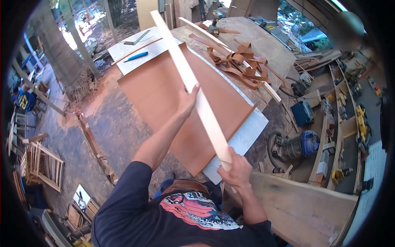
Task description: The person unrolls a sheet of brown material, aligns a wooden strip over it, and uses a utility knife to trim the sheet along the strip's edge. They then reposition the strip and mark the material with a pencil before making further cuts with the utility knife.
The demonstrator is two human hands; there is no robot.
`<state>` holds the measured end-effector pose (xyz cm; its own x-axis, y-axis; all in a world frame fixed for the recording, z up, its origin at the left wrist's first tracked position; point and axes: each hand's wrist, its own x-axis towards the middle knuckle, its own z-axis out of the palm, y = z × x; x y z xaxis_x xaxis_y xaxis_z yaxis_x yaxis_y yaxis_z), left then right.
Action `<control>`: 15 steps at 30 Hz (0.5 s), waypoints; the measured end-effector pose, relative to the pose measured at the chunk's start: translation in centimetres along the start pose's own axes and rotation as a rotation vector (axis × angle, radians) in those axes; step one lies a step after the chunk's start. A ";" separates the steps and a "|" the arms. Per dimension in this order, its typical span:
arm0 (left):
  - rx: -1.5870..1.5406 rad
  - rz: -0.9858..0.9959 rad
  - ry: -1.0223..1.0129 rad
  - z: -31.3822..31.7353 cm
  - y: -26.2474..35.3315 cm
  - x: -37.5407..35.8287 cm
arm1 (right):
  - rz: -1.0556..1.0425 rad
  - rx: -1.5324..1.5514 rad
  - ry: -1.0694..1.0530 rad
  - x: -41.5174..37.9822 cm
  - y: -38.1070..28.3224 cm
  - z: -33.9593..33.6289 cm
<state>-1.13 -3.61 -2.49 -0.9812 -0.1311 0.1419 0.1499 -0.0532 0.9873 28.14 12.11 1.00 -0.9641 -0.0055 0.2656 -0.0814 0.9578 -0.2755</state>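
Observation:
A long pale wooden strip (181, 61) slants across the view, raised above the table. My left hand (189, 100) grips it near the middle, thumb along its edge and fingers mostly hidden behind it. My right hand (236, 168) is closed around its near end. Beneath the strip lies a large brown sheet (152, 90) that looks like leather, its edges slightly curled. White sheeting (251, 129) shows under it. A blue pen-shaped tool (136, 56) and a thin wooden stick (137, 51) lie at the sheet's far left.
Curled brown strips (242, 61) are heaped on the worktable (263, 37), beside a cordless drill (214, 24) and another long pale strip (271, 91). A shop vacuum (294, 146) stands on the right. A wooden slab (300, 201) is close to my right arm.

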 end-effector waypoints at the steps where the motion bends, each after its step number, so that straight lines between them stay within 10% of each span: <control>1: 0.008 -0.142 -0.193 0.2 -1.1 -0.9 | -0.016 0.038 0.064 -0.4 2.6 0.0; 5: 0.198 -0.028 -0.354 4.9 -8.3 -10.3 | -0.052 0.119 0.087 -2.0 13.0 -1.0; 6: 0.465 -0.252 -0.492 6.5 -5.9 -12.1 | -0.064 0.149 0.069 -1.9 16.0 -1.5; 10: 0.977 0.468 -0.570 13.9 -8.2 -17.9 | -0.071 0.183 -0.048 -1.8 26.6 -4.2; 15: 1.121 0.480 -0.727 18.7 -8.7 -20.1 | -0.147 0.261 -0.069 -2.7 33.6 -5.2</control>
<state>15.02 18.01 -12.57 -0.7583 0.6367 0.1400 0.6434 0.6963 0.3180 29.36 45.81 -4.18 -0.9513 -0.1661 0.2596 -0.2746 0.8393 -0.4692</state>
